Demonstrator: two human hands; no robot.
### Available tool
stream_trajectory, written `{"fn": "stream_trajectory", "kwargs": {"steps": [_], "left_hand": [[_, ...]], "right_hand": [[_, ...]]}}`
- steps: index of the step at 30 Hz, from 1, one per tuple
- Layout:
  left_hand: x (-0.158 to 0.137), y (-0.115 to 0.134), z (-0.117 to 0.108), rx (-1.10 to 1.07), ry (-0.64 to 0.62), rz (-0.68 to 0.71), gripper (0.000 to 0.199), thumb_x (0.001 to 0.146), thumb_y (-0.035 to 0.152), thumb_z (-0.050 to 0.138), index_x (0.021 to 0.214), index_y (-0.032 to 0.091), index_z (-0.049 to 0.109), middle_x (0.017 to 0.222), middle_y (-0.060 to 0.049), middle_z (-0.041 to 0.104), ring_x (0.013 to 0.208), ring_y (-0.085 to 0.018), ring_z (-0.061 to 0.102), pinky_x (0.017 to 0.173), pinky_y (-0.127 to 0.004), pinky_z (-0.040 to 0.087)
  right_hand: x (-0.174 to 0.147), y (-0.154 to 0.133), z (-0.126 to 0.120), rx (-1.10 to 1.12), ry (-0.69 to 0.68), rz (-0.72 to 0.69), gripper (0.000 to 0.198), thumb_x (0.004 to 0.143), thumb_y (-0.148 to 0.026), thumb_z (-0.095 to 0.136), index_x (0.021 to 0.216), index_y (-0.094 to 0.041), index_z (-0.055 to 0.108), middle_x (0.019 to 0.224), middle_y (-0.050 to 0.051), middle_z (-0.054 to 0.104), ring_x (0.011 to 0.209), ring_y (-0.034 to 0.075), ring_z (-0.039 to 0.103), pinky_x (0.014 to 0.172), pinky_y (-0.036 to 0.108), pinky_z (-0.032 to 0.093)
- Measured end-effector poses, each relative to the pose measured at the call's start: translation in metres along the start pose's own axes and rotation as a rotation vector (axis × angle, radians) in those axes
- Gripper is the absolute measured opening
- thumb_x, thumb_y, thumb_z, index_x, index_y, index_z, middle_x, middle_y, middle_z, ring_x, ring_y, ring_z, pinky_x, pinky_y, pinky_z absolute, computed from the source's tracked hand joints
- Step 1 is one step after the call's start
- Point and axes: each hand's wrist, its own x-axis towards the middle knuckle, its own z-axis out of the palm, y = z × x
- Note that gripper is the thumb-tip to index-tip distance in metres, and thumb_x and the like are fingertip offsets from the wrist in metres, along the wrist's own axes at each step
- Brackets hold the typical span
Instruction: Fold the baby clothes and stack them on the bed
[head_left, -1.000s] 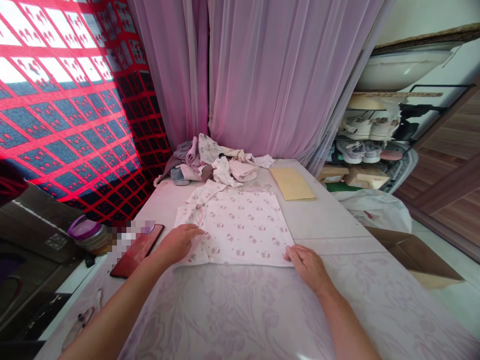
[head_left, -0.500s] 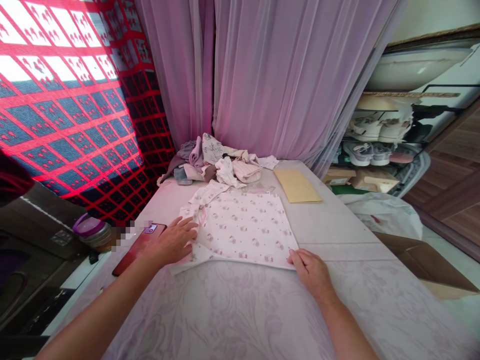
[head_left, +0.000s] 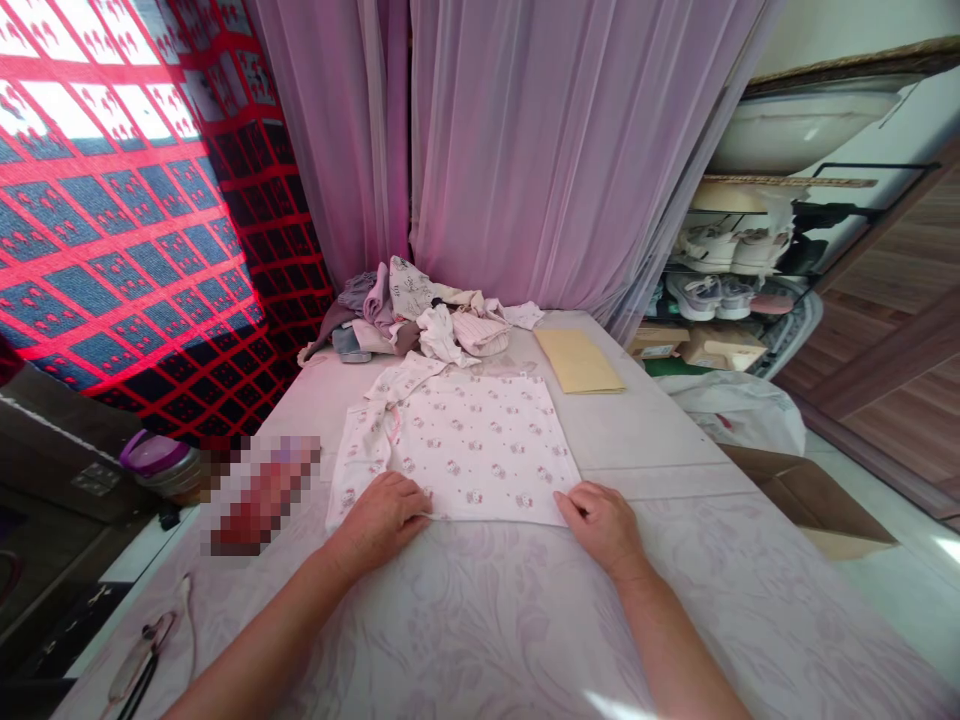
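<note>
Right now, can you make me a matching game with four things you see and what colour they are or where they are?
Things:
1. printed garment
2. flat sheet
3. clothes pile
4. grey shoes

Clues:
A. heaped up together
B. right of the purple curtain
C. touched by the left hand and right hand
D. yellowish all over

Pairs: 1-C, 2-D, 3-A, 4-B

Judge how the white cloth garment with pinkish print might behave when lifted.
The white garment would probably droop, as one side shows soft creases. It looks light: the fabric appears thin and lies flat. Spread out on the pale patterned surface, it seems unlikely to roll.
</note>
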Motion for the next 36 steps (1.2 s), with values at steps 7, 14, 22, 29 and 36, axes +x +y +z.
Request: {"fn": "stream_trajectory", "kwargs": {"steps": [7, 14, 22, 29, 36], "left_hand": [[0.001, 0.0, -0.008, -0.038, -0.056, 0.055, 0.014, 0.085, 0.02, 0.054, 0.073, 0.022, 0.061, 0.071, 0.001, 0.062, 0.072, -0.014, 0.055, 0.078, -0.031, 0.036], [0.016, 0.015, -0.002, -0.064, -0.034, 0.021, 0.009, 0.086, 0.024, 0.055, 0.087, 0.022, 0.064, 0.087, -0.003, 0.065, 0.084, -0.018, 0.057, 0.078, -0.032, 0.039], [0.027, 0.029, 0.021, -0.088, 0.013, -0.051, 0.011, 0.088, 0.025, 0.054, 0.083, 0.021, 0.062, 0.08, -0.003, 0.064, 0.081, -0.019, 0.056, 0.073, -0.033, 0.039], [0.019, 0.029, 0.028, -0.025, 0.088, 0.051, 0.025, 0.095, 0.028, 0.043, 0.082, 0.02, 0.063, 0.078, -0.004, 0.063, 0.078, -0.018, 0.055, 0.072, -0.033, 0.04], [0.016, 0.028, 0.03, -0.037, 0.069, 0.074, 0.023, 0.094, 0.029, 0.045, 0.093, 0.022, 0.067, 0.08, -0.004, 0.063, 0.078, -0.018, 0.055, 0.071, -0.033, 0.042]], "right_hand": [[0.002, -0.003, -0.003, -0.035, -0.024, 0.023, 0.044, 0.086, -0.037, 0.046, 0.045, -0.021, 0.044, 0.055, -0.001, 0.054, 0.057, 0.012, 0.049, 0.063, 0.027, 0.034], [0.003, -0.016, -0.009, -0.02, -0.01, -0.031, 0.022, 0.083, -0.029, 0.055, 0.063, -0.021, 0.058, 0.07, 0.0, 0.062, 0.07, 0.015, 0.057, 0.076, 0.031, 0.036], [0.007, -0.059, -0.001, 0.222, -0.14, -0.29, 0.009, 0.085, -0.019, 0.059, 0.082, -0.023, 0.066, 0.082, 0.001, 0.065, 0.081, 0.016, 0.056, 0.078, 0.031, 0.037], [0.006, -0.06, -0.002, 0.258, -0.135, -0.301, 0.017, 0.083, -0.013, 0.056, 0.07, -0.022, 0.063, 0.074, 0.0, 0.063, 0.075, 0.014, 0.055, 0.071, 0.029, 0.037], [0.006, -0.06, -0.002, 0.272, -0.153, -0.283, 0.015, 0.081, -0.015, 0.057, 0.069, -0.022, 0.064, 0.073, 0.0, 0.063, 0.072, 0.014, 0.056, 0.069, 0.028, 0.039]]}}
